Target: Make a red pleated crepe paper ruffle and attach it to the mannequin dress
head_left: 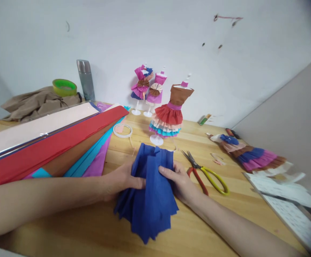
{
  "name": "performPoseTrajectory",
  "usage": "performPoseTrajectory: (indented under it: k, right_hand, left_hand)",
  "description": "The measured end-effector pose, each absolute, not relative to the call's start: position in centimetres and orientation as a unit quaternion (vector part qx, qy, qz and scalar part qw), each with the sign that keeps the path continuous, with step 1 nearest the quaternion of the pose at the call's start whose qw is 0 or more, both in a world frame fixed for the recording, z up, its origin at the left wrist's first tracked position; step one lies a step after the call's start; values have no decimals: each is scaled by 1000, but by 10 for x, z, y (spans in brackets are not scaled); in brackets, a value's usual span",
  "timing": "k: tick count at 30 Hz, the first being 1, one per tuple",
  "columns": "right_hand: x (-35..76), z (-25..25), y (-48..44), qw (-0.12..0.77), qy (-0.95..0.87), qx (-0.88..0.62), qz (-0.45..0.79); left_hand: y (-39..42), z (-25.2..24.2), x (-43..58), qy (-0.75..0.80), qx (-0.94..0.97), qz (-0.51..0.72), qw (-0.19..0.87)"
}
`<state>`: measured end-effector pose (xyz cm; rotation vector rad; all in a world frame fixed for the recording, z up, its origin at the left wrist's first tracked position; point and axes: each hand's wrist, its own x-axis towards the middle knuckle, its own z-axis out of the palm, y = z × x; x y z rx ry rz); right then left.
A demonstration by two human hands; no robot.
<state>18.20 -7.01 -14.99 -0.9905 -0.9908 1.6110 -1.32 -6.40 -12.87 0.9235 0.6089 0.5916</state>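
A pleated piece of blue crepe paper (151, 203), shaped like a small skirt with a jagged lower edge, is held up over the wooden table. My left hand (126, 180) grips its left side, thumb across the front and the other fingers hidden behind. On the right side my right hand (181, 180) holds it the same way, thumb pressed on the folds. Just beyond the paper stands a mini dress form (182, 94) in a brown top and a tiered ruffled skirt. Scissors (202, 171) with red and yellow handles lie right of my right hand, blades apart.
Folded crepe paper sheets (64, 134) fan out at left beside a tape roll (122, 130). Behind them are a green tape roll (64, 87), a brown cloth (34, 103) and a flask (86, 80). Two dressed forms (142, 85) stand near the wall; another paper dress (260, 157) lies right.
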Motion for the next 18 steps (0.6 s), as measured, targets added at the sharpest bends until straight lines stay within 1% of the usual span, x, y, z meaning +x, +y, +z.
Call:
performPoseTrajectory:
  k: [2,4,9,11,15,18]
  right_hand:
    - [181,-152,-73,476,-426,-385,666]
    - [178,-153,-75,476,-437,-369,668]
    - [174,-148,-76,503,-385,-387,670]
    - [174,-147,-75,500,-382,-388,674]
    - [177,-149,-76,475,-431,-390,660]
    - [180,-153,-76,470,-466,-385,644]
  left_hand:
    - [-66,-131,-14,283,435,267,812]
    - [-64,-132,-14,285,416,286,815]
    - [-58,-129,-14,313,359,338,812]
    - [-58,-127,-13,328,374,328,803]
    - [-60,-129,-10,318,444,296,784]
    - [-58,-132,-8,309,484,300,762]
